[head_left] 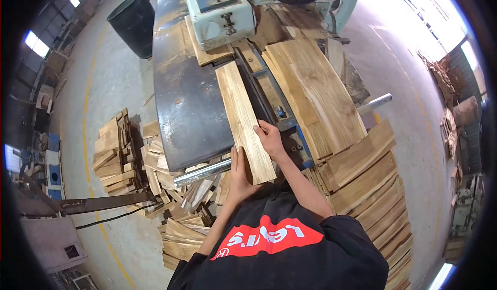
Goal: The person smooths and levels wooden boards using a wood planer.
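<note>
A long, narrow wooden board (242, 116) lies lengthwise over the dark metal machine table (189, 114), its near end reaching past the table's edge toward my body. My left hand (239, 179) is at the board's left side near that end, fingers together along it, partly beneath the wood. On the board's right edge, farther up, my right hand (269, 139) grips with thumb on top. The board's far end is close to the pale green machine housing (222, 23), beside another plank (211, 54) at the housing's base.
Wide boards (316, 93) are stacked right of the machine's slot. More planks (367, 186) are piled at the lower right. Offcuts (116, 155) lie in heaps on the left floor. A metal bar (204, 172) runs along the near edge. A dark bin (133, 25) stands at upper left.
</note>
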Available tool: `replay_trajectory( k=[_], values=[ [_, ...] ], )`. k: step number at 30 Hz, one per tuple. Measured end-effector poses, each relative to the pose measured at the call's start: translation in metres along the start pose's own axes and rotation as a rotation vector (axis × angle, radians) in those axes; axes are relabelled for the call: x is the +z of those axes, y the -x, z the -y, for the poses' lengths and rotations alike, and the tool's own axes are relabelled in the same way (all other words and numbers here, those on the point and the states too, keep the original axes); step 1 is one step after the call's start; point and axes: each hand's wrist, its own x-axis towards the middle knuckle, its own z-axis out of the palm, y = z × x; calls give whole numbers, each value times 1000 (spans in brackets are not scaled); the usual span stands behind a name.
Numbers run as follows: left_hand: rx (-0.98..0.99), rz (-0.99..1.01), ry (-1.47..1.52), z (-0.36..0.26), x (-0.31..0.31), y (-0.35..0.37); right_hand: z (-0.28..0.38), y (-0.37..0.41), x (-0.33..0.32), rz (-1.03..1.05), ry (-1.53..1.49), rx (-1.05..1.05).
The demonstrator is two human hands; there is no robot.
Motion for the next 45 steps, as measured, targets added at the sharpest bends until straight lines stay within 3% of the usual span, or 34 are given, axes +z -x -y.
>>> replay_trajectory(
  k=[2, 4, 9, 12, 21, 45],
  values=[
    [78, -32, -198, 14, -6, -1, -10, 1, 3, -42, 199, -94],
    [82, -49, -166, 21, -6, -5, 9, 12, 4, -111, 550, -283],
    [213, -95, -262, 31, 18, -41, 15, 24, 6, 59, 760, -435],
    [238, -94, -306, 48, 32, -66, -10, 10, 2, 117, 796, -426],
    [259, -22, -360, 79, 17, -123, -22, -46, 14, -22, 744, -495],
    [187, 51, -498, 100, -16, -217, -25, -152, 47, -74, 738, -532]
  ],
)
